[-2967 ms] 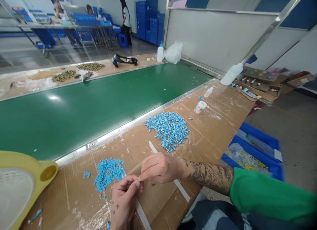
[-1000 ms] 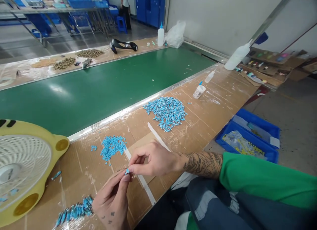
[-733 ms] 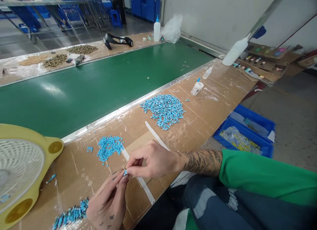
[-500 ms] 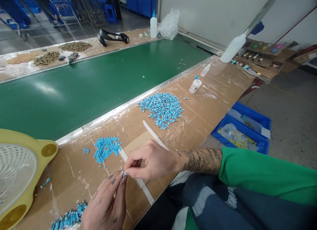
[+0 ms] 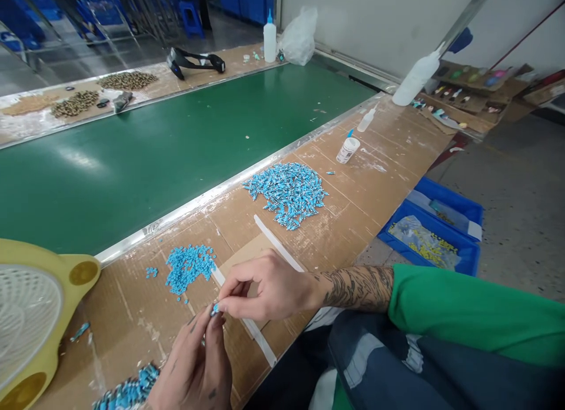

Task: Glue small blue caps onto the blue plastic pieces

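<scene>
Head view: hands (image 5: 229, 327) pinching blue piece (image 5: 215, 309).

- The light is cool and rather bright, spread evenly over the cardboard (image 5: 353, 204).
- A white glare lies on the green surface (image 5: 168, 151) between nine and ten o'clock.
- The metal strip (image 5: 154, 227) shines strongly between eight and nine o'clock.
- Shadows near the right hand (image 5: 269, 292) are soft.
- The furniture (image 5: 106, 13) toward ten o'clock is dim and blurred.
- The fan (image 5: 75, 298) at eight o'clock looks stretched.
- The small blue piece (image 5: 215, 309) shows little fine detail.
</scene>
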`<state>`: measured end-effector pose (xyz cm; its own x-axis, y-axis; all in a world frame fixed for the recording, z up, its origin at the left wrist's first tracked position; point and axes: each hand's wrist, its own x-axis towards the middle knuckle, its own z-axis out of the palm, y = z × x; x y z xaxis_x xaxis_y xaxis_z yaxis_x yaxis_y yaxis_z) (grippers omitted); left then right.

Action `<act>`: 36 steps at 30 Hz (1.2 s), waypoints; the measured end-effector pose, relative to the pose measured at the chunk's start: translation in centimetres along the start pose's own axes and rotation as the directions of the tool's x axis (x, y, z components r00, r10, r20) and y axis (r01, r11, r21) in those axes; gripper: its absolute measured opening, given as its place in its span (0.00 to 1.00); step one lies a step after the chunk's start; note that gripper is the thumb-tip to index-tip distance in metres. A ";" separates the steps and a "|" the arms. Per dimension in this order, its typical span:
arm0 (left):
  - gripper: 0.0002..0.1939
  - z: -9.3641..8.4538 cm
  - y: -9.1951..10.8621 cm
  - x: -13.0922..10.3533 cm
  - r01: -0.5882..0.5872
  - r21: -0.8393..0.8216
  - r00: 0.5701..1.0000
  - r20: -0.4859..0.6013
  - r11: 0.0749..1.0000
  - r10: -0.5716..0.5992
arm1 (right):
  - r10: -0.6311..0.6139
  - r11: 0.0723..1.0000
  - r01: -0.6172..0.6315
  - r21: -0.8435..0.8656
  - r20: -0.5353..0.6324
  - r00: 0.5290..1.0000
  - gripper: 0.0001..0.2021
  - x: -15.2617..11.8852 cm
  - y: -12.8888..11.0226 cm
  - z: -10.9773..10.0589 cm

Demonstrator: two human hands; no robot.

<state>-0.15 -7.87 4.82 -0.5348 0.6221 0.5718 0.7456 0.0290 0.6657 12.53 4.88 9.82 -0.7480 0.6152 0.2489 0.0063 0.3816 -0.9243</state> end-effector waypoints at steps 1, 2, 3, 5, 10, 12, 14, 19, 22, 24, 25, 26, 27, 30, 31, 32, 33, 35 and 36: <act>0.11 -0.1 0.2 0.0 0.026 -0.006 1.000 0.000 1.000 -0.026 | 0.014 1.000 -0.014 0.015 -0.001 1.000 0.07 0.0 0.0 0.0; 0.12 -0.1 0.3 0.0 0.051 -0.012 0.999 0.008 0.999 -0.051 | 0.027 0.999 -0.026 0.032 -0.004 1.000 0.07 0.1 -0.1 0.0; 0.13 -0.2 0.5 0.1 0.075 -0.015 0.997 0.020 0.997 -0.075 | 0.034 0.998 -0.034 0.052 -0.006 0.999 0.06 0.1 -0.1 0.0; 0.14 -0.4 0.7 0.2 0.118 -0.013 0.992 0.048 0.993 -0.118 | 0.045 0.996 -0.044 0.084 -0.008 0.999 0.06 0.2 -0.1 0.0; 0.13 -0.4 0.9 0.3 0.166 -0.034 0.986 0.026 0.986 -0.166 | 0.073 0.994 -0.073 0.086 0.008 0.997 0.06 0.3 -0.1 0.0; 0.12 -0.3 0.8 0.3 0.161 -0.053 0.987 0.022 0.986 -0.160 | 0.067 0.995 -0.067 0.069 0.007 0.998 0.06 0.3 0.0 0.0; 0.11 -0.3 0.8 0.2 0.152 -0.060 0.988 0.032 0.987 -0.150 | 0.046 0.998 -0.046 0.048 0.006 0.999 0.06 0.2 0.0 0.1; 0.12 0.0 1.4 -0.4 0.147 -0.045 0.989 -0.010 0.988 -0.148 | -0.046 0.998 0.045 -0.051 -0.020 0.999 0.06 0.3 0.3 0.4; 0.14 0.4 2.1 -1.0 0.208 -0.056 0.978 -0.024 0.977 -0.210 | -0.137 0.983 0.134 -0.123 -0.013 0.990 0.08 0.3 0.6 0.5; 0.14 0.6 2.5 -1.4 0.244 -0.051 0.967 -0.057 0.968 -0.247 | -0.204 0.965 0.199 -0.172 -0.013 0.979 0.09 0.2 0.8 0.6; 0.14 0.7 2.6 -1.5 0.248 -0.048 0.965 -0.072 0.968 -0.251 | -0.231 0.954 0.223 -0.199 -0.014 0.973 0.09 0.2 0.8 0.7; 0.14 0.8 2.7 -1.6 0.250 -0.045 0.964 -0.086 0.967 -0.253 | -0.252 0.944 0.243 -0.225 -0.014 0.967 0.10 0.2 0.9 0.8; 0.14 0.8 2.7 -1.7 0.250 -0.043 0.963 -0.093 0.967 -0.253 | -0.264 0.935 0.252 -0.248 -0.014 0.965 0.10 0.1 1.0 0.8; 0.14 1.0 2.8 -1.7 0.240 -0.044 0.964 -0.108 0.970 -0.244 | -0.261 0.928 0.246 -0.280 -0.018 0.965 0.11 0.0 1.0 1.0; 0.15 1.0 2.8 -1.7 0.233 -0.045 0.964 -0.118 0.971 -0.237 | -0.261 0.929 0.243 -0.279 -0.029 0.965 0.11 -0.1 1.0 1.1; 0.15 1.1 2.9 -1.7 0.227 -0.047 0.964 -0.132 0.973 -0.231 | -0.264 0.930 0.243 -0.276 -0.044 0.963 0.11 -0.1 1.0 1.1; 0.15 1.1 2.9 -1.8 0.220 -0.048 0.963 -0.146 0.974 -0.225 | -0.269 0.931 0.245 -0.272 -0.057 0.961 0.11 -0.1 0.9 1.2; 0.15 1.2 3.0 -1.8 0.216 -0.043 0.959 -0.176 0.975 -0.221 | -0.278 0.930 0.250 -0.270 -0.072 0.958 0.10 -0.1 0.8 1.4; 0.15 1.3 3.0 -1.9 0.219 -0.037 0.956 -0.191 0.975 -0.222 | -0.276 0.930 0.248 -0.271 -0.070 0.959 0.10 -0.1 0.8 1.4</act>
<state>3.60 -7.93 5.13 -0.7526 0.4393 0.4905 0.5953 0.1356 0.7920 11.67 4.11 8.67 -0.6724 0.5330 0.5136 0.0007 0.6944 -0.7196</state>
